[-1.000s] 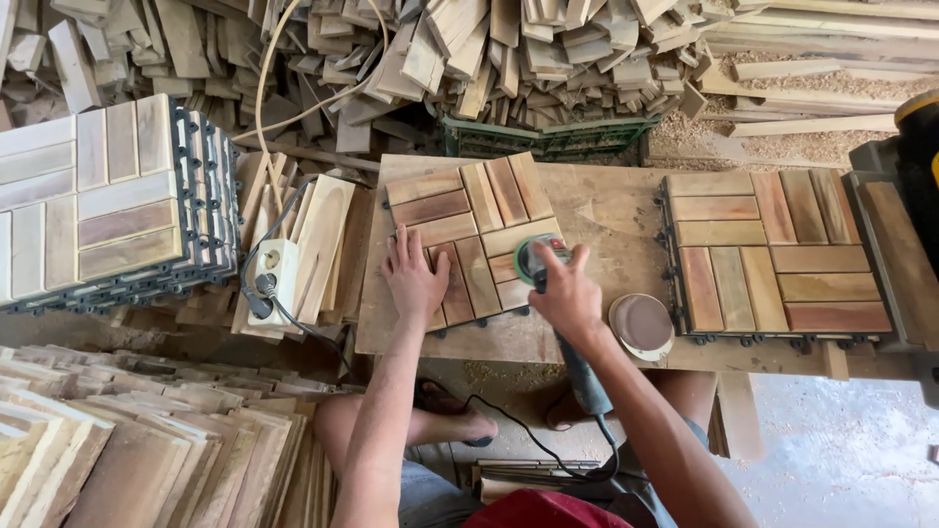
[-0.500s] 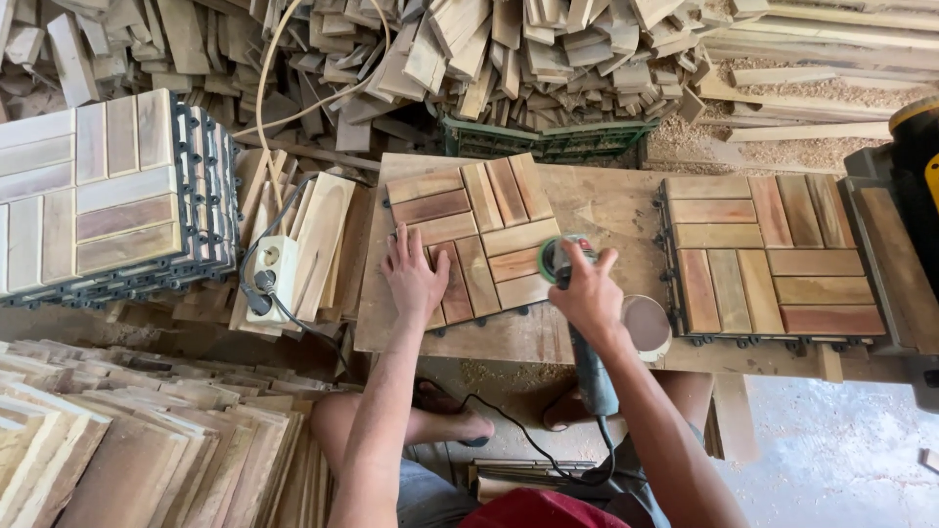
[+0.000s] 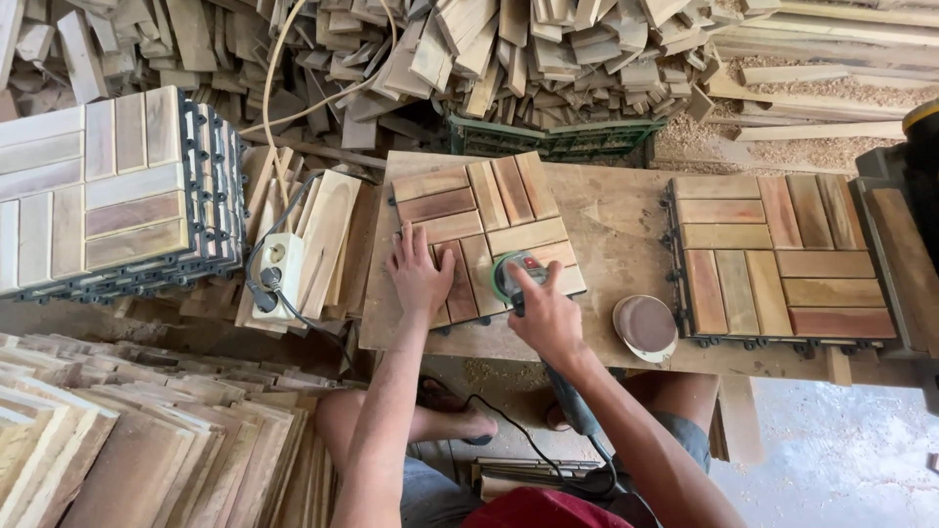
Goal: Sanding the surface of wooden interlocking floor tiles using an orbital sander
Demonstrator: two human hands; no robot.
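Wooden deck tile lies on our bench, left hand flat pinning its 7 o'clock corner, right hand clasping the sander at 5 o'clock; sanding underway, untouched slats probably next.

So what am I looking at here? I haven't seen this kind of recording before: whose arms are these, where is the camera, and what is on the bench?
The camera sits on a person's head and looks down, so the two bare arms are that person's own. The left hand presses flat on a slatted wooden deck tile on the workbench. The right hand grips a corded power sander resting on that tile. Beside it lie a round sanding disc and a second tile. To the left are a stack of finished tiles and a white power socket block. Behind the bench is a heap of loose wooden slats.
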